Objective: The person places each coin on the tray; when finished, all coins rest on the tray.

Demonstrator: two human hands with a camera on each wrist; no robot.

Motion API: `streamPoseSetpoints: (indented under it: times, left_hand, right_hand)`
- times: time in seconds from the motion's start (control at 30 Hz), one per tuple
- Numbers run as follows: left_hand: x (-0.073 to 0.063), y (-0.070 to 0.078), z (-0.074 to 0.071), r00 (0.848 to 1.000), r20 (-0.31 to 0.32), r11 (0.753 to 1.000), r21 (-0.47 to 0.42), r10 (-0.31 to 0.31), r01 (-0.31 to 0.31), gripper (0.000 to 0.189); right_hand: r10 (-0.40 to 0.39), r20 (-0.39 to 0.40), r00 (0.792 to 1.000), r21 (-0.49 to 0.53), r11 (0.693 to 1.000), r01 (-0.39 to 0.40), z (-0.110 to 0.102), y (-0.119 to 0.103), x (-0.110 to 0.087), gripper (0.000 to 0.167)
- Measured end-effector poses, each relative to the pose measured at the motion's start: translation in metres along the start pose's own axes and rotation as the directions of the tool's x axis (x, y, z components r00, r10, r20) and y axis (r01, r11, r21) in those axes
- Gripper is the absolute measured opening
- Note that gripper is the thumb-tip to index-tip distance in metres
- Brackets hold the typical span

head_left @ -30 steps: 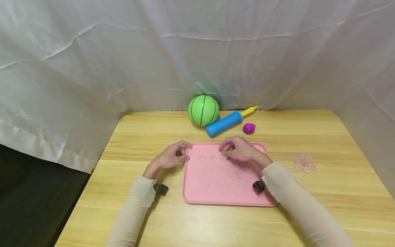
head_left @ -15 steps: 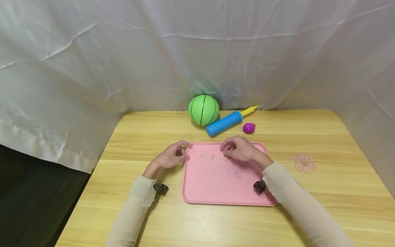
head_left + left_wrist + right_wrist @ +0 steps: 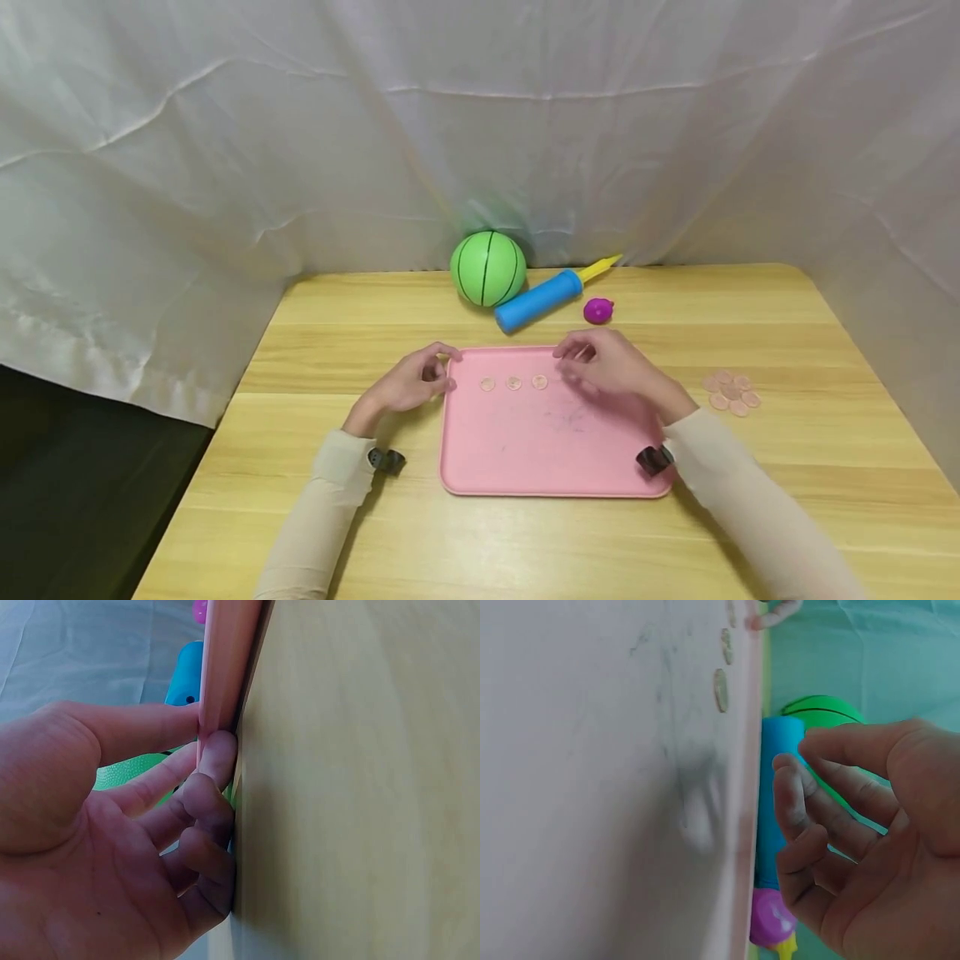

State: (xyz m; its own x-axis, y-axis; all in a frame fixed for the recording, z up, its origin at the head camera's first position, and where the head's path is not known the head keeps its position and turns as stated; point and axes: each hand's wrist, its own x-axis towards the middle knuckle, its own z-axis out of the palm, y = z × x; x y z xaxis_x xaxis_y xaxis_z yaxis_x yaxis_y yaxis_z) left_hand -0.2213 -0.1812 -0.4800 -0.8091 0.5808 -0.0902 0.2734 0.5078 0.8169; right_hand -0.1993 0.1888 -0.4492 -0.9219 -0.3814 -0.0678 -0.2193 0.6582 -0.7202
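A pink tray (image 3: pixel 510 454) lies on the wooden table. My left hand (image 3: pixel 411 379) holds its left rim near the far corner; in the left wrist view the thumb (image 3: pixel 161 727) lies against the tray's edge and curled fingers meet it from the table side. Three small coin-like discs sit in a row near the tray's far side: a left one (image 3: pixel 487 383), a middle one (image 3: pixel 513 382) and a right one (image 3: pixel 539 382). My right hand (image 3: pixel 607 362) hovers over the tray's far right part, beside the right disc, fingers loosely bent with nothing between them.
Right of the tray, several similar discs (image 3: pixel 731 392) form a flower shape on the table. Behind the tray are a green ball (image 3: pixel 488 268), a blue pump (image 3: pixel 538 300) with a yellow tip and a small purple object (image 3: pixel 598 311). A pale curtain (image 3: pixel 480 150) hangs behind.
My right hand has let go of the right disc and moved a little to the right and up. The left hand keeps its place on the tray rim. The head view has shifted slightly.
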Motion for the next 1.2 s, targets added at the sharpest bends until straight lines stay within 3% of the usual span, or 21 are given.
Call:
streamPoseSetpoints:
  times: [0.3, 0.83, 1.03, 1.2]
  left_hand:
    - [0.0, -0.001, 0.001, 1.0, -0.008, 1.0, 0.005, -0.008, 0.008, 0.042]
    - [0.0, -0.001, 0.002, 1.0, -0.007, 1.0, -0.004, -0.002, 0.002, 0.042]
    - [0.0, -0.001, 0.001, 1.0, -0.008, 1.0, -0.003, 0.001, -0.001, 0.042]
    - [0.0, -0.001, 0.001, 1.0, -0.005, 1.0, 0.004, 0.003, -0.003, 0.042]
  right_hand:
    - [0.007, -0.047, 0.999, 0.019, 1.0, -0.006, -0.023, 0.013, -0.032, 0.02]
    - [0.135, -0.103, 0.985, -0.043, 0.989, -0.14, -0.065, 0.058, -0.095, 0.03]
    - [0.205, -0.108, 0.973, 0.0, 0.979, -0.206, -0.084, 0.075, -0.112, 0.038]
    - [0.208, -0.141, 0.968, -0.011, 0.977, -0.212, -0.092, 0.089, -0.121, 0.038]
